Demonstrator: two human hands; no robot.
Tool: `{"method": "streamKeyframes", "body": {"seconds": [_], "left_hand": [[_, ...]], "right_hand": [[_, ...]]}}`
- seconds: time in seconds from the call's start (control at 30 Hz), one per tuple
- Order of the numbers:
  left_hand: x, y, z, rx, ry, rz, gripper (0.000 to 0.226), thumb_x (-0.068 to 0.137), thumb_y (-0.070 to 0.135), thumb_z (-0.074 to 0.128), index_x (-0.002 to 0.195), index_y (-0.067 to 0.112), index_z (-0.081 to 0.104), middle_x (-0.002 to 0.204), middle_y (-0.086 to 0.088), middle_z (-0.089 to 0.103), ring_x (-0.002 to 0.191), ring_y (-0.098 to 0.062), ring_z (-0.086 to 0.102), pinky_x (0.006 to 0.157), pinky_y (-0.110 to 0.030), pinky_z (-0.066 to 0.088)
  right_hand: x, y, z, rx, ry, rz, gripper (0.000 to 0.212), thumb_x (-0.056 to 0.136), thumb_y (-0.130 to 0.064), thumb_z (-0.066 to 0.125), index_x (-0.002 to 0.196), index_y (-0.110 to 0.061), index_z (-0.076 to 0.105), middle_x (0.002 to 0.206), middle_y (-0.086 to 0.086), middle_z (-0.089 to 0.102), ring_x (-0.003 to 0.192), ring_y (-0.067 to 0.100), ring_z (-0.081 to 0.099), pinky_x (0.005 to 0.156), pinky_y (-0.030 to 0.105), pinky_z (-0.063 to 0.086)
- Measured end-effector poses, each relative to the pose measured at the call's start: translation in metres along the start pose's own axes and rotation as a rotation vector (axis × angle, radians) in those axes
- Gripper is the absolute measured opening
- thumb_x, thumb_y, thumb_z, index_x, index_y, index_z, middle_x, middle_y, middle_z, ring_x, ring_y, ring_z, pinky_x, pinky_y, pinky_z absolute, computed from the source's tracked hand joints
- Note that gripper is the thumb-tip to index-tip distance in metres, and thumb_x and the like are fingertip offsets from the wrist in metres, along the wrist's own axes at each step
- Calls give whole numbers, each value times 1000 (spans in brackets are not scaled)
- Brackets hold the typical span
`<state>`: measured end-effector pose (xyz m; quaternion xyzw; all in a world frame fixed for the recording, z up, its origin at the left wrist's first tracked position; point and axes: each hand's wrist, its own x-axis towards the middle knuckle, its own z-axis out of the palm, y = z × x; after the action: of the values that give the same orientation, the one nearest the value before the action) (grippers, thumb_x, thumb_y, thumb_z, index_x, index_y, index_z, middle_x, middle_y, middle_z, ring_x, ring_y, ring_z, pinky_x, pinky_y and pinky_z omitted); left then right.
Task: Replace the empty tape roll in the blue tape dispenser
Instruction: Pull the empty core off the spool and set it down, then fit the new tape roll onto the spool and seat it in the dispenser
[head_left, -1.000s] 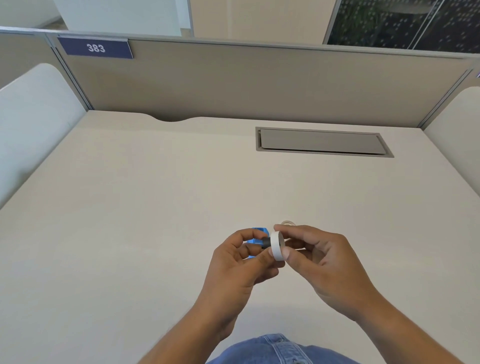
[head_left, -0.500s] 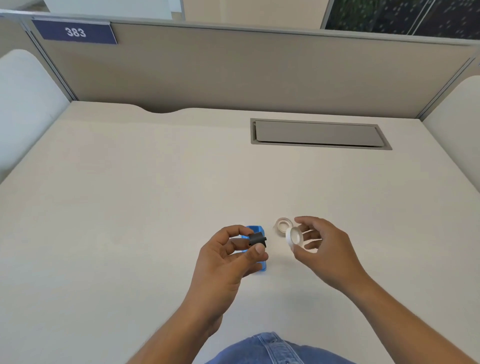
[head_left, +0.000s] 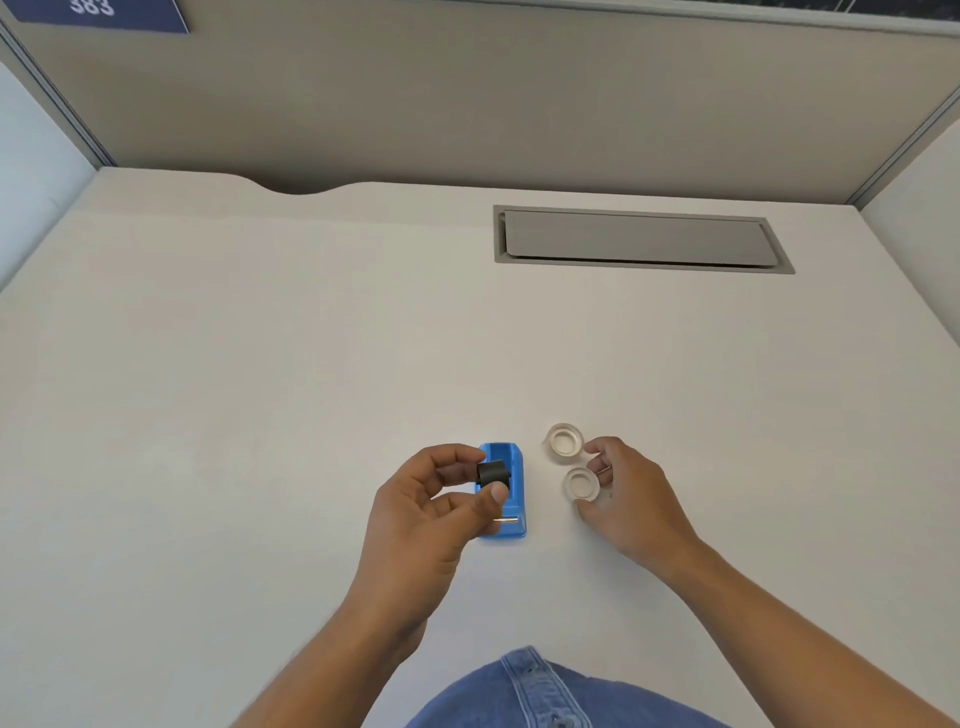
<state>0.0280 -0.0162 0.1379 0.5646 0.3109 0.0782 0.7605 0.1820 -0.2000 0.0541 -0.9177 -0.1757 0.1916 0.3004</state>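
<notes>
The blue tape dispenser (head_left: 511, 506) stands on the desk with its spool seat bare. Just above its left side, my left hand (head_left: 431, 514) pinches the black spool hub (head_left: 491, 472) between thumb and fingers. To the right, a white ring-shaped roll (head_left: 580, 484) lies flat on the desk. My right hand (head_left: 631, 499) curls around it, with thumb and fingertips touching its rim. A second, clear-looking tape roll (head_left: 563, 442) lies flat just beyond it, untouched.
The beige desk (head_left: 260, 415) has a grey cable-hatch cover (head_left: 641, 240) at the back right. Partition walls (head_left: 467, 104) close off the back and both sides. My denim-clad lap (head_left: 535, 691) shows at the near edge.
My right hand pulled the white roll off the black hub, carried it right and lowered it flat onto the desk beside the other roll. My left hand kept the hub over the dispenser.
</notes>
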Motion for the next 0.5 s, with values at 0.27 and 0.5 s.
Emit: {"method": "streamKeyframes", "body": {"seconds": [0.27,0.5], "left_hand": [[8,2,4,20,3,-26,25,79,3,76,94,23,75,100,-2,78,77,-22,76,91,-46,56],[11,1,7,57,-2,-36,24,77,10,78,92,28,75,96,2,79,76,-20,76,98,-55,51]], "right_hand": [[12,-4,-3,-41,66,-16,51,72,-35,82,116,-26,57,108,-11,58,86,9,57,75,25,45],[37,-20,2,-167,19,-62,57,77,-33,74,131,-26,55,126,-4,56,111,18,57,87,32,49]]}}
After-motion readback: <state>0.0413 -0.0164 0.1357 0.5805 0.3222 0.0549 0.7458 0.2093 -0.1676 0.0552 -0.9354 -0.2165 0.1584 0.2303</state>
